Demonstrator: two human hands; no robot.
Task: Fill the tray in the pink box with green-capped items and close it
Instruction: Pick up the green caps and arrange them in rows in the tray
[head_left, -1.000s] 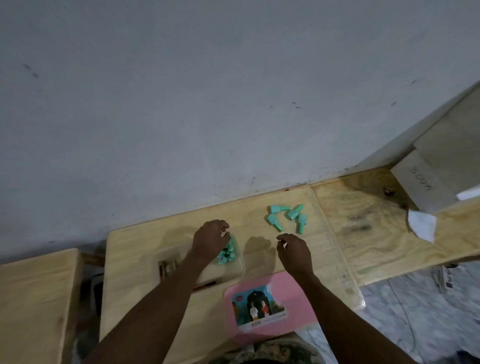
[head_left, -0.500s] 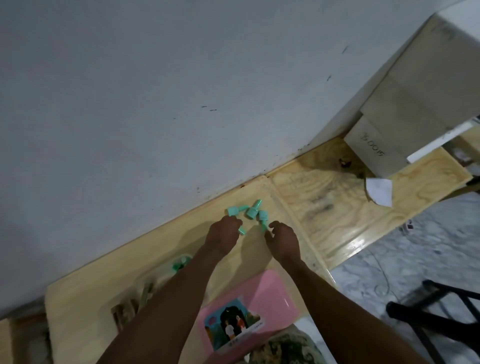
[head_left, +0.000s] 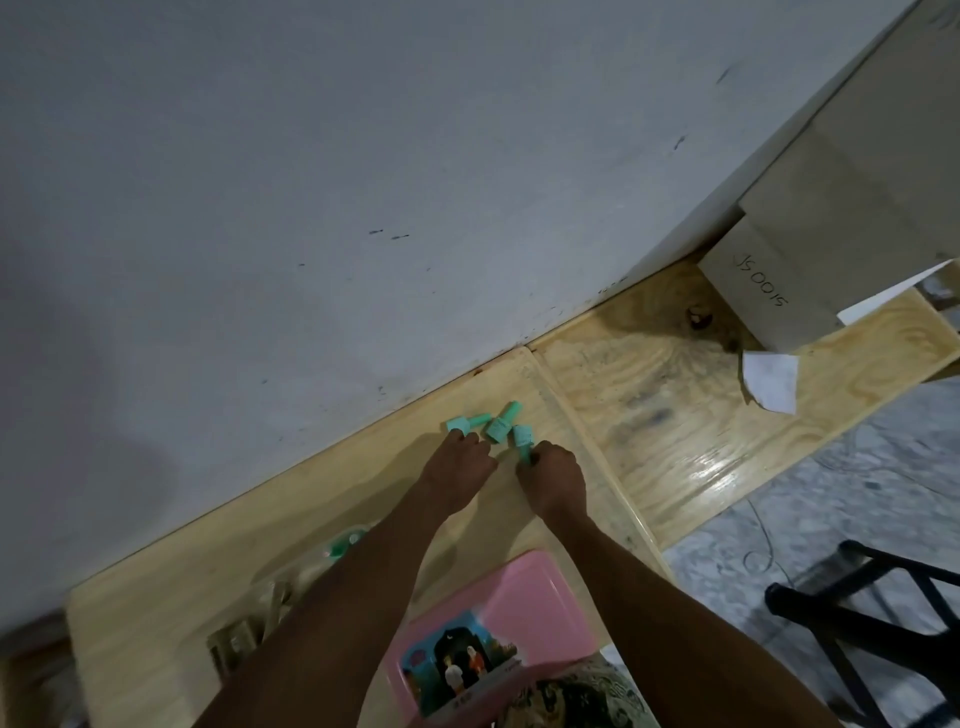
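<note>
Gathering green-capped items (head_left: 496, 427) | right hand (head_left: 553, 470) fingers pinched on one | left hand (head_left: 457, 462) curled beside another (grip unclear) | pink box (head_left: 498, 631) near, for loading.

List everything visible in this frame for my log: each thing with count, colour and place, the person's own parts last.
green-capped items: three clearly visible, teal, lying loose near the wall ahead of the hands
tray: one, clear with green pieces inside, blurred, left of the left forearm
pink box: one, pink with a picture label, near table edge
wooden table: one, light wood, under everything
grey box: one, grey, handwritten marking, far right
paper scrap: one, white, beside the grey box
left hand: at the items; grasp unclear
right hand: fingers on one teal item
</note>
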